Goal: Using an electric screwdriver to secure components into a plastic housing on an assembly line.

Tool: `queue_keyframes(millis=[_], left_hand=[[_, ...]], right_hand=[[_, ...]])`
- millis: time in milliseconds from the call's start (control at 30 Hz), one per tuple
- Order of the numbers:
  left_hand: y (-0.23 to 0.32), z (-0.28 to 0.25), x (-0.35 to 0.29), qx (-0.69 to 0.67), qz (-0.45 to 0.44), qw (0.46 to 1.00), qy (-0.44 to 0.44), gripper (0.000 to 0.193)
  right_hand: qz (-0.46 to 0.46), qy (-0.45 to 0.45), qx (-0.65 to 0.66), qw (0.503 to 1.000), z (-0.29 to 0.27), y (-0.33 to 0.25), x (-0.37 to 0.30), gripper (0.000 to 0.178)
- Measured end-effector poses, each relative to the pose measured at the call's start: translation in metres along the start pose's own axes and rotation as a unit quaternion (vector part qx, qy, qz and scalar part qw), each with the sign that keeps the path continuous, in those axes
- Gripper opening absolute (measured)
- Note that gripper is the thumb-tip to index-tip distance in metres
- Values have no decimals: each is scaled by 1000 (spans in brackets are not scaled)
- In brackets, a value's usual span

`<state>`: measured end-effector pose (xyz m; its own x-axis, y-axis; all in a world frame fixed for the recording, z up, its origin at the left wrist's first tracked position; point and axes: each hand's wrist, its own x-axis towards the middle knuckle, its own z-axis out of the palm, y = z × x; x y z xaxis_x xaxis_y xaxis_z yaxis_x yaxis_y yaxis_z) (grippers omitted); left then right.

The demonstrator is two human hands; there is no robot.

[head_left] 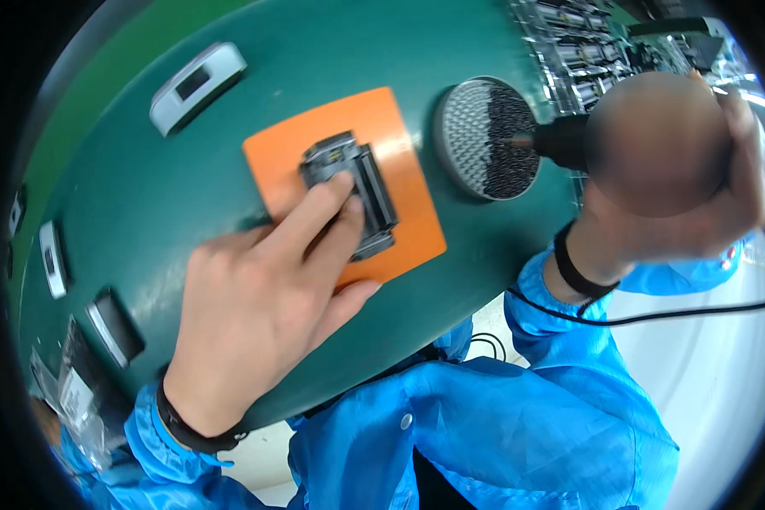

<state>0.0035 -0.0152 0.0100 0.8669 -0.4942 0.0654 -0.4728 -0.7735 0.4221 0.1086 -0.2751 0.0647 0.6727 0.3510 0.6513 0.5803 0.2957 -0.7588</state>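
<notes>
My left hand (263, 297) lies flat on the green table, its index and middle fingers pressing a dark grey device part (353, 183) that rests on an orange mat (348, 178). My right hand (697, 204) grips a black electric screwdriver (569, 140) whose body is partly blurred out. The tool's tip points into a round grey tray (484, 136) filled with small dark screws, to the right of the mat. Both arms wear blue sleeves and black wrist straps.
A light grey housing (197, 85) lies at the far left of the green table (187, 195). Several smaller grey and black parts (115, 327) sit along the left edge. Racks of components (578, 42) stand at the back right. A black cable (654, 319) hangs under my right wrist.
</notes>
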Motion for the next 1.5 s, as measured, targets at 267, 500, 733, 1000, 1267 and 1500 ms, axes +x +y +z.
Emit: queue_keyframes(millis=[267, 500, 733, 1000, 1267, 1500], left_hand=[[5, -3, 2, -8, -16, 1000, -16, 59], [5, -3, 5, -11, -13, 1000, -13, 59], [5, -4, 3, -11, -16, 1000, -13, 58], [5, -6, 3, -9, -17, 1000, -19, 57], [2, -5, 3, -11, -9, 1000, -7, 58], [-1, -9, -5, -3, -17, 1000, -20, 56]], right_hand=[[45, 30, 19, 998, -4, 31, -11, 30], [45, 58, -21, 997, -9, 31, -16, 30], [62, 88, -12, 994, -2, 28, -22, 29], [76, 113, -23, 990, 1, 30, -24, 28], [64, 79, -31, 994, 0, 30, -24, 25], [64, 136, 3, 989, 18, 23, -20, 22]])
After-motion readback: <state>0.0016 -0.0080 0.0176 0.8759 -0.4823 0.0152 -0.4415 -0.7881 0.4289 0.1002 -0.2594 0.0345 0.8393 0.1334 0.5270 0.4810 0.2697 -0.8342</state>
